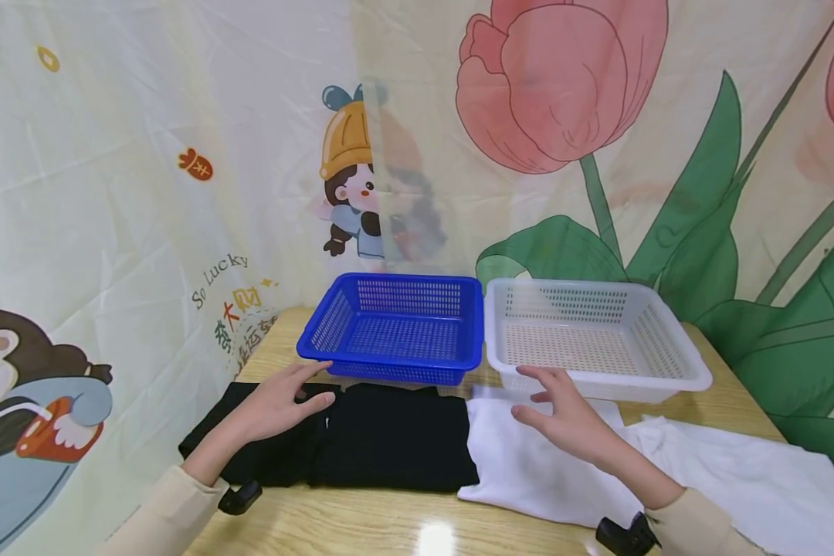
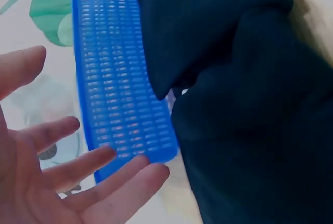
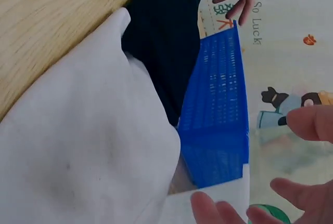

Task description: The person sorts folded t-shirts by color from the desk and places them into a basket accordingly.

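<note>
My left hand [image 1: 281, 403] is held above a folded black cloth [image 1: 264, 455], fingers spread and relaxed, gripping nothing. Beside that cloth lies a second folded black cloth [image 1: 396, 440]. Over a folded white cloth [image 1: 521, 471] hovers my right hand [image 1: 563, 417], its fingers loosely extended and nothing between them. Another white cloth [image 1: 750, 479] lies farther right, partly behind the right forearm. In the left wrist view, the left fingers overlap the edge of the blue basket [image 2: 119, 78]. The right wrist view shows the right fingers [image 3: 307, 193] apart, close to the white cloth [image 3: 93, 130].
Behind the cloths, a blue perforated basket [image 1: 403, 336] and a white perforated basket [image 1: 563, 347] stand side by side, with nothing inside either. They rest on a wooden table [image 1: 361, 517]. A printed curtain [image 1: 271, 93] hangs behind and to the left.
</note>
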